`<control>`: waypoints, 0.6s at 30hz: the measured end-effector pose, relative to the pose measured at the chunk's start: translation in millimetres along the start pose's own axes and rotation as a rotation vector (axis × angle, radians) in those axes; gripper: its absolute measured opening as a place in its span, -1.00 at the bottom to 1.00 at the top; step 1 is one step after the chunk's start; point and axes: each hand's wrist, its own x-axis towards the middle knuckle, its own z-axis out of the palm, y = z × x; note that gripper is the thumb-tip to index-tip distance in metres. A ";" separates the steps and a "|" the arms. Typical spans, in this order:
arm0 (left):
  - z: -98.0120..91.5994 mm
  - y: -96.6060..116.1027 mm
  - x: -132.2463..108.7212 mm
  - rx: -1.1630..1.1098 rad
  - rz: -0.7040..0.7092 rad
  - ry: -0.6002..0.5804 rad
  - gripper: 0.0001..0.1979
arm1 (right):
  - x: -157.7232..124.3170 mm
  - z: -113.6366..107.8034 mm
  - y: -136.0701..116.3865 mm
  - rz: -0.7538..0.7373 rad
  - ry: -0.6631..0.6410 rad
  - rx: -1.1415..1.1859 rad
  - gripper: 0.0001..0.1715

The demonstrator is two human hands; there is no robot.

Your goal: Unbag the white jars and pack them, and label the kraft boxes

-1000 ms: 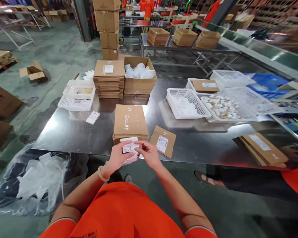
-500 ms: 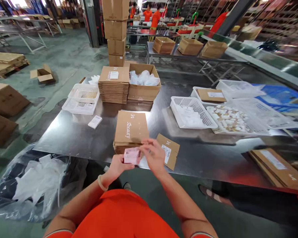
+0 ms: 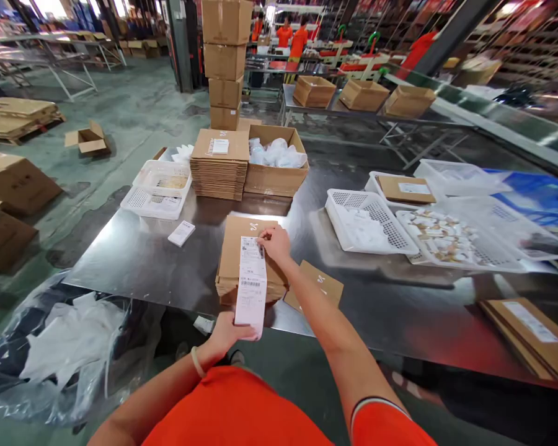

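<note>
A long white barcode shipping label (image 3: 250, 288) stretches upright between my hands, above a stack of flat cardboard mailers (image 3: 248, 263). My left hand (image 3: 227, 334) pinches its lower end at the table's near edge. My right hand (image 3: 275, 243) grips its upper end, just over the stack's far part. The label's lower half overhangs the stack's near edge. The pink packet from earlier does not show in this view. A single mailer (image 3: 317, 284) lies partly under my right forearm.
The steel table (image 3: 130, 266) holds a taller mailer stack (image 3: 220, 167), an open carton of white packets (image 3: 276, 158), white perforated baskets (image 3: 155, 192) (image 3: 367, 223) and a small white card (image 3: 181, 233). A clear plastic bag (image 3: 65, 347) lies below the near edge. Co-workers (image 3: 292, 37) stand far back.
My hands have moved apart, the right one forward over the stack. The pink packet has gone from view, and a long white label now stretches between my hands.
</note>
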 end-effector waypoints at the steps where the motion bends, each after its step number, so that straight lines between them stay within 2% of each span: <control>1: -9.0 -8.3 -1.0 0.041 0.009 -0.024 -0.35 | -2.6 -1.1 -2.2 0.014 0.015 -0.075 -0.75; 3: -29.6 -21.6 -7.9 0.162 0.062 -0.046 -0.41 | -11.6 -2.2 -8.1 0.022 0.095 -0.200 -0.39; 5: -48.6 -24.8 -19.4 0.318 0.170 -0.010 -0.51 | -25.9 2.4 -15.0 -0.083 0.133 -0.263 -0.25; 7: -60.0 -14.1 -30.3 0.468 0.293 0.071 -0.60 | -42.0 14.2 -21.6 -0.270 0.022 -0.277 -0.30; 9: -61.5 9.3 -34.8 0.569 0.387 0.164 -0.62 | -53.2 28.3 -26.3 -0.426 -0.167 -0.282 -0.25; 11: -56.3 39.0 -30.3 0.617 0.434 0.262 -0.59 | -54.2 36.9 -26.4 -0.466 -0.300 -0.304 -0.13; 13: -49.7 67.0 -19.1 0.647 0.427 0.368 -0.48 | -45.9 34.4 -19.0 -0.391 -0.310 -0.330 -0.14; 15: -45.1 87.1 -6.8 0.669 0.390 0.433 -0.33 | -35.6 22.1 -3.4 -0.227 -0.189 -0.359 -0.20; 18: -39.2 98.7 4.8 0.691 0.375 0.407 -0.38 | -31.3 0.3 27.3 0.057 -0.005 -0.368 -0.32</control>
